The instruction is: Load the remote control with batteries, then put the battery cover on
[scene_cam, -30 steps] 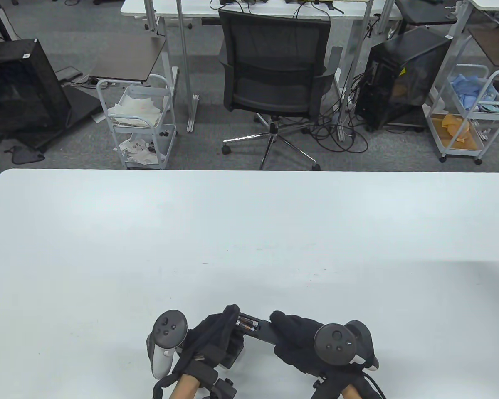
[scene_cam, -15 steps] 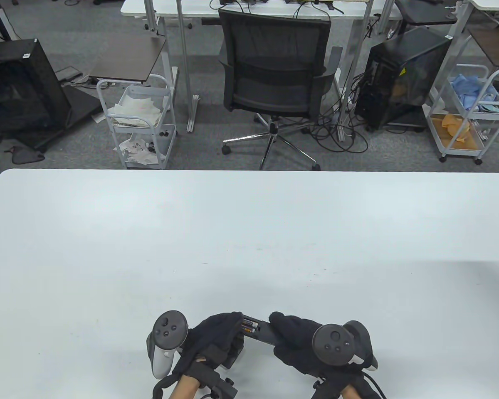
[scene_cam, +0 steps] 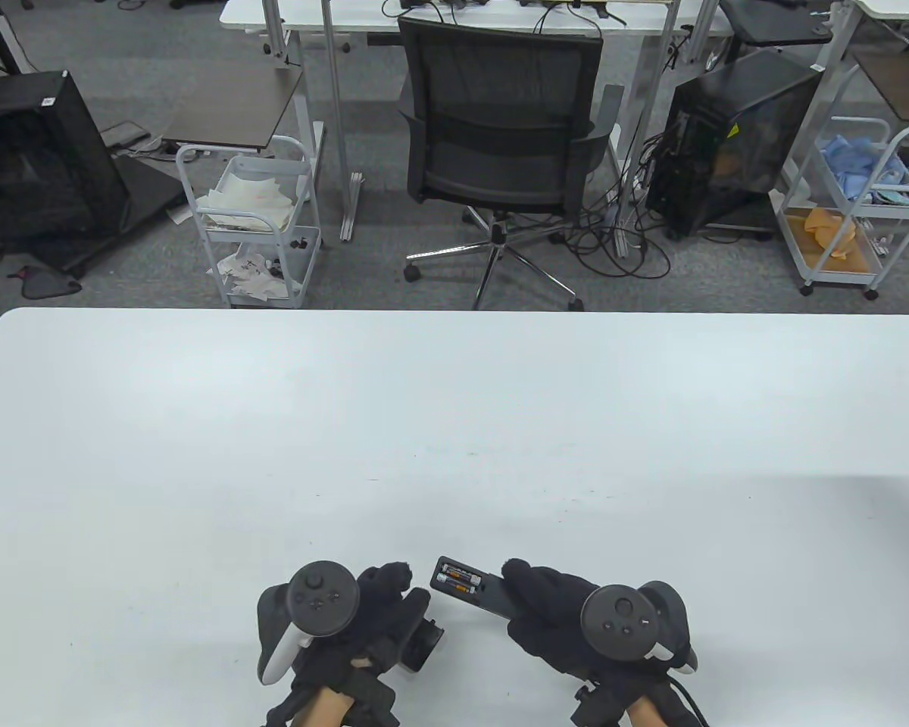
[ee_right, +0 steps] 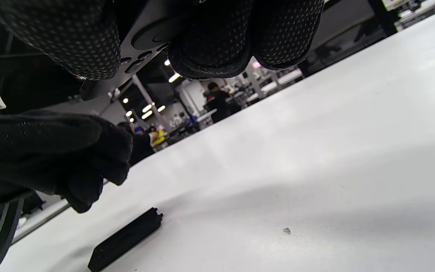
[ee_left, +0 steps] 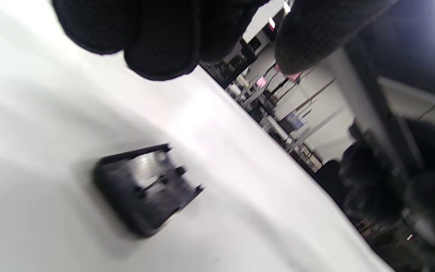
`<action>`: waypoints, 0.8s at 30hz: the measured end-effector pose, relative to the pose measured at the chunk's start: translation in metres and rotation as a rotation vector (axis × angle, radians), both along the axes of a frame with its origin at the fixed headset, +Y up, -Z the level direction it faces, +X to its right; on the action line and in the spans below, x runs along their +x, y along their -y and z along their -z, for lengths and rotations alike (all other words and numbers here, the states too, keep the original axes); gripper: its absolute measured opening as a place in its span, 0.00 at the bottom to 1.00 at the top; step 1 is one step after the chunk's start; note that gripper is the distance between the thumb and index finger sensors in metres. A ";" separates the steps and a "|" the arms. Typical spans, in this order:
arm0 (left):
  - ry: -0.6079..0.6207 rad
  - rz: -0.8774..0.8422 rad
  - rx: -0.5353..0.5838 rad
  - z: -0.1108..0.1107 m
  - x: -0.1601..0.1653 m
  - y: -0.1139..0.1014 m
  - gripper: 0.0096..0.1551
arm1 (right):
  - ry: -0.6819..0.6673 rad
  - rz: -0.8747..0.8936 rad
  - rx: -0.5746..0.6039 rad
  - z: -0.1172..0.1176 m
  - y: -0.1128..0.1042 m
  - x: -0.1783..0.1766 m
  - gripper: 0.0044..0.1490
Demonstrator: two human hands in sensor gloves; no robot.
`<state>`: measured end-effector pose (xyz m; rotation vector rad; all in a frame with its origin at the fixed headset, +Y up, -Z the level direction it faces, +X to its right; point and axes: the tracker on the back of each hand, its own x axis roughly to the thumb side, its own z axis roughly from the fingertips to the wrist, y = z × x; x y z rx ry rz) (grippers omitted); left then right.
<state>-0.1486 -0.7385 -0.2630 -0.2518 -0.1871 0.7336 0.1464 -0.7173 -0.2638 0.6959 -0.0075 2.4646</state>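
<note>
The black remote control (scene_cam: 479, 590) is held above the table with its battery compartment open and facing up. Two batteries (scene_cam: 456, 581) lie side by side in it. My right hand (scene_cam: 523, 587) grips the remote's right end; in the right wrist view my fingers (ee_right: 217, 41) wrap its button face (ee_right: 147, 36). My left hand (scene_cam: 392, 581) is off the remote, just to its left, and holds nothing. The black battery cover (ee_left: 145, 189) lies on the table below my left fingers (ee_left: 157, 41), inner side up. It also shows in the right wrist view (ee_right: 125, 238). The table view hides it.
The white table (scene_cam: 454, 424) stretches far ahead and to both sides of my hands. Its near edge is close behind them. An office chair (scene_cam: 500, 144) and carts stand on the floor beyond the far edge.
My left hand has come off the remote's left end and drawn back to the left. The battery compartment with both batteries is now fully exposed. My right hand still holds the remote.
</note>
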 end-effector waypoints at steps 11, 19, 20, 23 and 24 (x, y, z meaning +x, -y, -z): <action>0.152 0.505 -0.125 0.006 0.032 0.015 0.47 | 0.010 -0.023 -0.010 0.002 0.002 0.001 0.46; 0.163 0.588 -0.131 0.009 0.041 0.018 0.42 | 0.009 -0.033 -0.010 0.002 0.002 0.001 0.46; 0.164 0.587 -0.133 0.009 0.042 0.018 0.41 | 0.008 -0.034 -0.009 0.002 0.002 0.000 0.46; 0.174 0.587 -0.136 0.009 0.044 0.017 0.36 | 0.006 -0.043 -0.011 0.002 0.003 0.000 0.46; 0.180 0.581 -0.131 0.009 0.045 0.018 0.34 | 0.006 -0.044 -0.011 0.002 0.003 0.000 0.46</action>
